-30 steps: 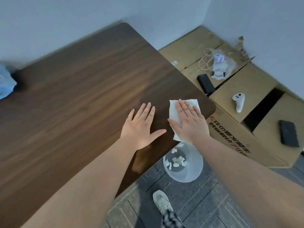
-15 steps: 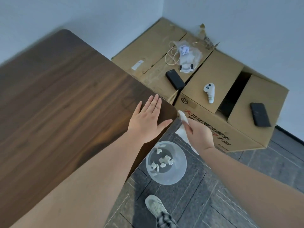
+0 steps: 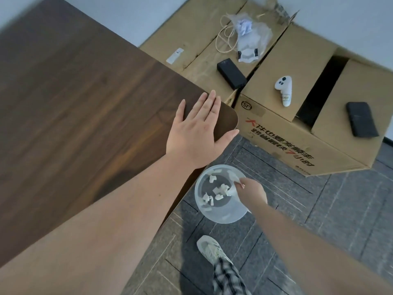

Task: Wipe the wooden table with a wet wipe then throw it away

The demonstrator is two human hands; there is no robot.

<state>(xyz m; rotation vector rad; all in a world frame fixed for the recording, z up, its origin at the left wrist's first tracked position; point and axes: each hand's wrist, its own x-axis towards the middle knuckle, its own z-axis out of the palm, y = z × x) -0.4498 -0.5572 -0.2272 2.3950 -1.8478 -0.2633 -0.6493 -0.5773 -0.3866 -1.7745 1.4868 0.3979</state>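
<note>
The dark wooden table (image 3: pixel 74 107) fills the left of the view. My left hand (image 3: pixel 195 133) lies flat and open on its rounded near corner. Below that corner, a translucent white bin (image 3: pixel 221 216) stands on the floor with several crumpled white wipes inside. My right hand (image 3: pixel 252 191) is lowered over the bin's right rim, fingers pinched on the white wet wipe (image 3: pixel 234 184), which hangs inside the bin mouth.
Large cardboard boxes (image 3: pixel 282 133) stand right of the table against the wall, carrying a white controller (image 3: pixel 284 89), two black devices (image 3: pixel 231 74) and a plastic bag with a cord (image 3: pixel 248 37). My shoe (image 3: pixel 210 249) stands on grey floor tiles near the bin.
My right hand lifted the wipe off the table corner, carried it over the edge and down into the bin. My left hand stayed flat on the table. The view swung right.
</note>
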